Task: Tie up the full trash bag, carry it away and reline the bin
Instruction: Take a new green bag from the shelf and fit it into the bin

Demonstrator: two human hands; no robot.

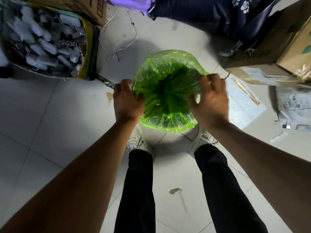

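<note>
I've one head cam only: wide-angle, looking steeply down, close over the green bag [168,88] and floor [50,115].

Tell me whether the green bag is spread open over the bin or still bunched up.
Spread open. The green bag is stretched round, its mouth gaping, the left hand and right hand gripping opposite edges.

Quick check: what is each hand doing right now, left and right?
Left hand: closed on the left edge of the green bag.
Right hand: closed on the bag's right edge, pulling it out over the rim.
</note>
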